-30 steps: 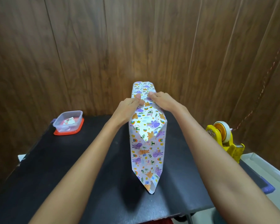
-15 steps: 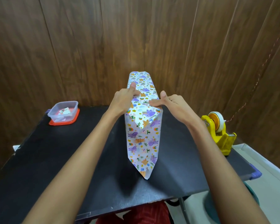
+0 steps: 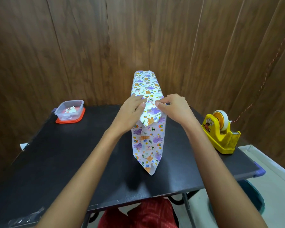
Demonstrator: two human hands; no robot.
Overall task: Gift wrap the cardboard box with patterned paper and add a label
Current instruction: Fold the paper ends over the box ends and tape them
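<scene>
The box stands on edge in the middle of the black table [image 3: 72, 162], fully covered in white patterned paper [image 3: 147, 143] with purple and orange animals. No cardboard shows. A triangular paper flap [image 3: 150, 120] is folded down over the near top corner, and a pointed paper tail [image 3: 150, 168] lies on the table at the near bottom. My left hand [image 3: 132, 112] presses the box's left top edge, thumb on the flap. My right hand [image 3: 173, 107] pinches the paper at the top, fingertips close to the left thumb.
A yellow tape dispenser [image 3: 220, 132] with a roll stands at the table's right edge. A clear plastic tub [image 3: 69, 111] on a red lid, holding small printed cards, sits at the back left. A wood-panelled wall stands right behind the box. A white surface [image 3: 270, 170] lies lower right.
My right hand went from lying flat along the top edge to pinching the paper with curled fingers. My left thumb slid down onto the flap. The view tilted a little.
</scene>
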